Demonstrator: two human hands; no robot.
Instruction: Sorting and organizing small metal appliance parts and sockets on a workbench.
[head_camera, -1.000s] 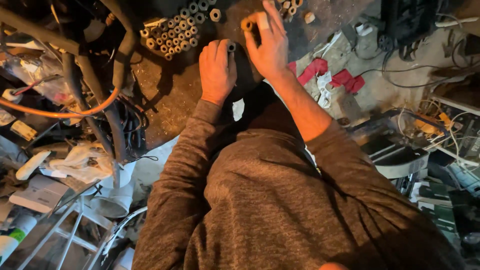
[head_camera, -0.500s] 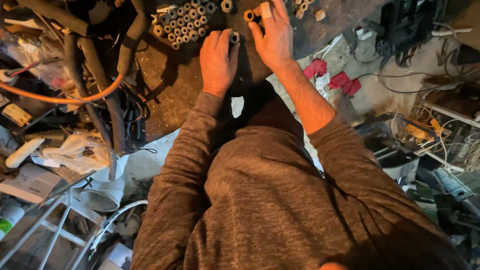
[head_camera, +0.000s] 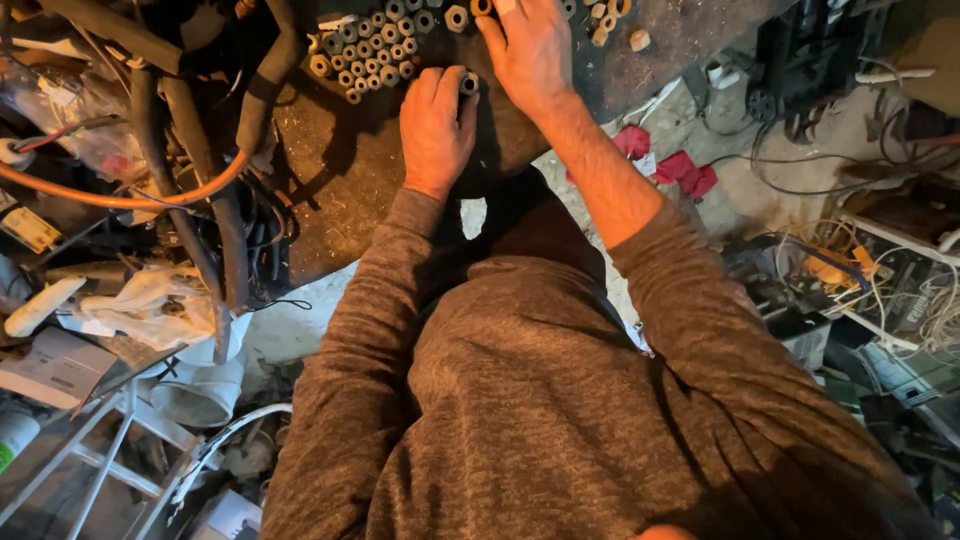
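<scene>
both hands sit a bit further up the view than 1 s ago, right one now at the top edge; grip on the small part looks unchanged.

left to right: orange hose (head_camera: 120, 198) and black hoses (head_camera: 200, 170) off the left end of the bench (head_camera: 330, 180). cluster of short tube sections (head_camera: 375, 50) stands on end, bores up, just left of and beyond the left hand (head_camera: 435, 125). left fingers curled and pressed together, thumb and forefinger pinching 1 short tube piece (head_camera: 468, 84), bore facing up, resting on the bench. that piece lies between the 2 hands, left nearer. right hand (head_camera: 530, 50) flat, fingers lightly spread, touching an orange-tinted ring (head_camera: 482, 6) at the top edge; whether it grips it, cannot tell. red rags (head_camera: 680, 170) on the floor further right.
</scene>
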